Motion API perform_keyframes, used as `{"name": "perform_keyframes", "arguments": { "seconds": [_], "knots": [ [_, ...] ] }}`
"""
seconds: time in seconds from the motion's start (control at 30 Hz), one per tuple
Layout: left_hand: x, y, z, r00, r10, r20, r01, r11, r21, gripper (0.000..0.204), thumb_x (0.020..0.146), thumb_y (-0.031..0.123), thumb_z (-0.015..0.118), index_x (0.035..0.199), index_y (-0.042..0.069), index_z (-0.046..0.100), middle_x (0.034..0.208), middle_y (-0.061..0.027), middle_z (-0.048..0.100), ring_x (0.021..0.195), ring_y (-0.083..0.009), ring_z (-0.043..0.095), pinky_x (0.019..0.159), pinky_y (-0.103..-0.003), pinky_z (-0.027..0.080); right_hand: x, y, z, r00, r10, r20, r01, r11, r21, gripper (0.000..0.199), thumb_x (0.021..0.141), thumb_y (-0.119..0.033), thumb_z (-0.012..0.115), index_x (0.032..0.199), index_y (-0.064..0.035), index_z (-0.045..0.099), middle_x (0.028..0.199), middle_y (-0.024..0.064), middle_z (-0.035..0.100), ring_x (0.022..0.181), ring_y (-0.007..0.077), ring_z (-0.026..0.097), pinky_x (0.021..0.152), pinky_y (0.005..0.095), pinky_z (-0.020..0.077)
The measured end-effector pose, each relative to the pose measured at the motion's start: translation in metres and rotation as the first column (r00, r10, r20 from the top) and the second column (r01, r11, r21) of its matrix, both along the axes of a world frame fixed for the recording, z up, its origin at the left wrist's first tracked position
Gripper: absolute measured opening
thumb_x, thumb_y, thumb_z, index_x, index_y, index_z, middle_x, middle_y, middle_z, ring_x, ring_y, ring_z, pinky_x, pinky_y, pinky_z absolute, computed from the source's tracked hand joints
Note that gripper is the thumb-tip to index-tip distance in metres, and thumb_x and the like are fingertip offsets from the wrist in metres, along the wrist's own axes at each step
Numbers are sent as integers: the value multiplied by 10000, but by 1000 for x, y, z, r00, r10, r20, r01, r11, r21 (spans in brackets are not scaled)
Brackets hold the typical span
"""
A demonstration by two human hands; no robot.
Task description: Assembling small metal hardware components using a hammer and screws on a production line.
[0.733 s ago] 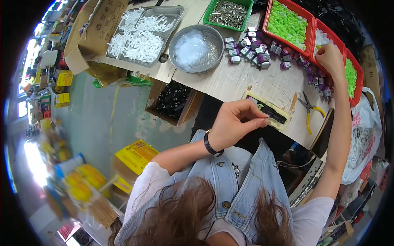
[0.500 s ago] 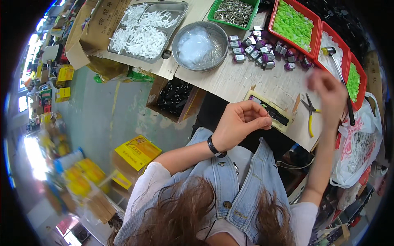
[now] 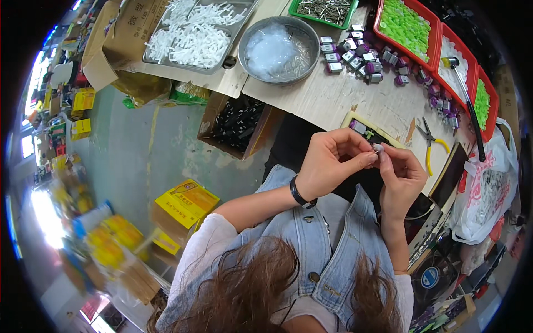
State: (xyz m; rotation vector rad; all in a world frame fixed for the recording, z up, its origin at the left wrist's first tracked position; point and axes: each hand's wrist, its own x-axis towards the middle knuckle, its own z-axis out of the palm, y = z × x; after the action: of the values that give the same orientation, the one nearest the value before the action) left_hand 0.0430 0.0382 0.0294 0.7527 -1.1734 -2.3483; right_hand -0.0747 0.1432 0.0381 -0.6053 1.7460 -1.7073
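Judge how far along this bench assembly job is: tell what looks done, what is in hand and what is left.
Done: a spread of small purple and grey blocks lies on the wooden bench. In hand: the left hand and right hand meet on one small white piece at their fingertips. Left: the tray of white parts, the red bins of green pieces and the metal bowl remain well filled.

Small part (image 3: 378,147) pinched between left grip (image 3: 331,162) and right grip (image 3: 401,178), over near edge of tabletop (image 3: 333,97). Beyond the grips: round bowl (image 3: 279,49), small blocks (image 3: 355,55). Right of the grips: pliers (image 3: 430,141). Far left beyond: tray of plastic pieces (image 3: 191,36). Left, under tabletop: open box (image 3: 236,123).
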Motion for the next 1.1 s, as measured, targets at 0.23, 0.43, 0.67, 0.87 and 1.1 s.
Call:
{"name": "perform_keyframes", "arguments": {
  "seconds": [0.23,0.43,0.67,0.87,1.1],
  "knots": [
    [8,6,-8,996,91,-9,-90,996,13,117,840,-13,695,916,-44,612,885,-85,665,814,-119,647,745,-242,540,19,1,-16,806,-15,-592,-5,999,-32,144,797,82,681,934,48,656,913,96,701,798,122,670,741,242,545],
    [6,20,-37,958,251,-138,-275,668,-692,181,730,-51,760,856,23,653,753,-41,587,698,-137,557,624,-267,454,10,12,-9,955,79,-286,-33,986,163,152,773,64,696,921,31,682,883,75,704,772,97,657,712,234,537],
    [-10,-11,-39,969,139,-204,-220,108,-970,182,702,31,764,854,64,672,927,-51,672,887,-241,641,785,-351,485,-39,-6,-17,626,278,-729,-89,954,287,174,730,72,704,876,-21,690,799,74,666,672,146,624,605,241,498],
    [-16,-16,-53,989,64,-132,-133,18,-991,156,701,52,760,813,63,652,936,-43,669,929,-245,641,831,-368,473,-39,-9,-21,639,228,-734,-115,973,202,155,722,61,711,857,-13,690,806,72,661,698,148,628,626,250,496],
    [-21,-17,-53,982,148,-120,-140,130,-982,177,661,49,786,771,62,648,880,-38,640,920,-234,624,828,-367,460,-38,-7,-21,743,259,-617,-126,960,251,148,717,55,713,846,-10,687,803,71,658,693,150,632,644,255,503]
  ]
}}
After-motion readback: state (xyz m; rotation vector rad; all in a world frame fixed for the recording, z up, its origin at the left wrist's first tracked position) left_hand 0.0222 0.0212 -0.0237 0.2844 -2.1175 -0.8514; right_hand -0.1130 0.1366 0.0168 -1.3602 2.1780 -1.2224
